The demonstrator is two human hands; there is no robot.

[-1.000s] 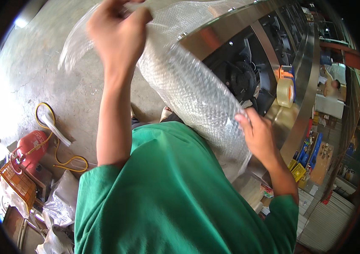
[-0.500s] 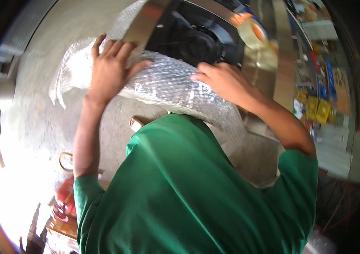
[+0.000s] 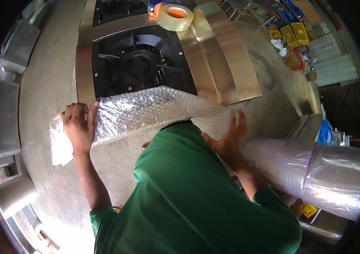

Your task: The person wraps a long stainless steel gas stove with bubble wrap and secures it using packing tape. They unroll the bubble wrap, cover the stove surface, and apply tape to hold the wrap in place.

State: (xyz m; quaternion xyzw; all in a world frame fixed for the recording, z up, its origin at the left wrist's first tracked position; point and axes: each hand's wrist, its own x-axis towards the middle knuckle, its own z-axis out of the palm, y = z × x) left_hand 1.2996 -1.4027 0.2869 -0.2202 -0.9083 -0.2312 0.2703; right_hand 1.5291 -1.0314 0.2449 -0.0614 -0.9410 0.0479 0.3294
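A sheet of clear bubble wrap (image 3: 146, 108) lies across the near edge of a steel gas stove (image 3: 214, 55) with black burners. My left hand (image 3: 78, 127) grips the left part of the wrap, fingers curled over it and thumb along its upper side. At the wrap's right end is my right hand (image 3: 231, 142), thumb and fingers spread apart around the loose edge; whether it touches the film is hard to make out. A roll of clear tape (image 3: 175, 17) with an orange core rests on the stove, beside an orange piece (image 3: 156, 9).
To my right lies a large wrapped roll of clear plastic (image 3: 307, 169). Yellow baskets (image 3: 294, 34) and pale stacked panels (image 3: 332, 61) stand at the far right. Steel goods (image 3: 4, 114) line the left side of the concrete floor (image 3: 46, 91).
My view has turned to the right. My right hand has moved from the middle of the bubble wrap to its right end, fingers now spread. The left hand stays at the left part.
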